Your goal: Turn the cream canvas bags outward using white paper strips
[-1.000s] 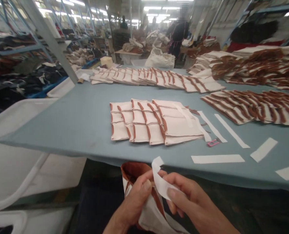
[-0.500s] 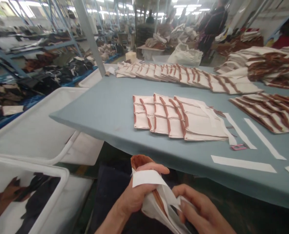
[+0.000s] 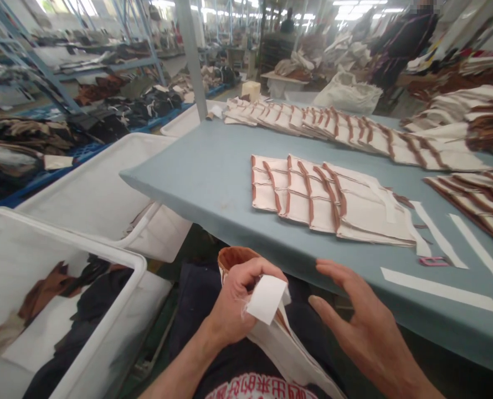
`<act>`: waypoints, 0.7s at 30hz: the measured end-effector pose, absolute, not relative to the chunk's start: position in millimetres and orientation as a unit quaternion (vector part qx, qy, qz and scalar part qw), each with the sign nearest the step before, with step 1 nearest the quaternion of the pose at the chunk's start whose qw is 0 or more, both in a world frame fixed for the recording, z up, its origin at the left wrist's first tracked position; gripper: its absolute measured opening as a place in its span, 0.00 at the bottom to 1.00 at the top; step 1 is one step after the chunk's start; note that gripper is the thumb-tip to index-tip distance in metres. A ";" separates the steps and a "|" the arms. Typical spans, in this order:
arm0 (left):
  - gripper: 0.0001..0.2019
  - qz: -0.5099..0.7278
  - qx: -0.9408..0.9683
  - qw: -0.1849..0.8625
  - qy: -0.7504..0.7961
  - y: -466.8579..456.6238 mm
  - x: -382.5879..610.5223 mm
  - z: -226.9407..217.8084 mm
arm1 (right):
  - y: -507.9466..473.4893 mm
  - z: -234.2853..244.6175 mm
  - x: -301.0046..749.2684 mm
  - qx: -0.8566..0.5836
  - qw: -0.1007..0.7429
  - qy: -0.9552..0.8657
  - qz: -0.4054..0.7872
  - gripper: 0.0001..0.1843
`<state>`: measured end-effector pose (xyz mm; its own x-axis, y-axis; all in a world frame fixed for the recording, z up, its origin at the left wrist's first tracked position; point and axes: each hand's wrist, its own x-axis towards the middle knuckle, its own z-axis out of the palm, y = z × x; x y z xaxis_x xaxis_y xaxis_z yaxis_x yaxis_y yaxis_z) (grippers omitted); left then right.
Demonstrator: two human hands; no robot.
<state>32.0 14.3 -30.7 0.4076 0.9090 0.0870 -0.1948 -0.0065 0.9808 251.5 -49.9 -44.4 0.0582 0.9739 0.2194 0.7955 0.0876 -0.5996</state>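
Note:
My left hand [image 3: 235, 302] is closed around a folded cream fabric piece [image 3: 290, 354] with brown edging, held over my lap. A brown curved end [image 3: 233, 257] of it shows above the knuckles. Between the same fingers sits a short white strip [image 3: 267, 299], partly covering the fabric. My right hand [image 3: 365, 324] is apart from the piece on the right, thumb and fingers spread, nothing in it. Closest to it is the front edge of the blue-grey table [image 3: 213, 160]. Overlapping cream panels [image 3: 296, 194] with brown edges lie on the table ahead.
White strips [image 3: 441, 289] and a small pink tool [image 3: 433, 261] lie to the right. Rows of similar panels [image 3: 350, 130] run along the back. White bins [image 3: 140, 260] with fabric scraps stand at left. A person [image 3: 404, 44] is in the background.
My right hand has let go near the white strip and moved off to the right, its fingers spreading. My left hand keeps the fabric and strip. The view has turned somewhat left.

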 end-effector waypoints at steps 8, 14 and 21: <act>0.03 0.417 0.558 0.636 0.332 1.9 22.3 -27.5 | -22.4 -5.5 205.7 -0.381 0.397 -0.835 0.015 0.18; 0.10 0.401 0.550 0.661 0.316 -4.5 13.8 -27.5 | -8.1 -8.7 182.2 -0.287 0.441 -0.839 0.140 0.11; 0.17 0.344 0.548 0.668 0.368 -19.4 -10.2 -33.1 | -22.7 -25.0 166.4 -0.478 0.525 -0.534 0.459 0.14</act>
<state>-10.2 -19.4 -33.1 0.4928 0.8627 -0.1135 -0.0568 0.1620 0.9852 166.4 -22.7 -25.0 0.0085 0.9926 0.1214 0.0293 0.1211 -0.9922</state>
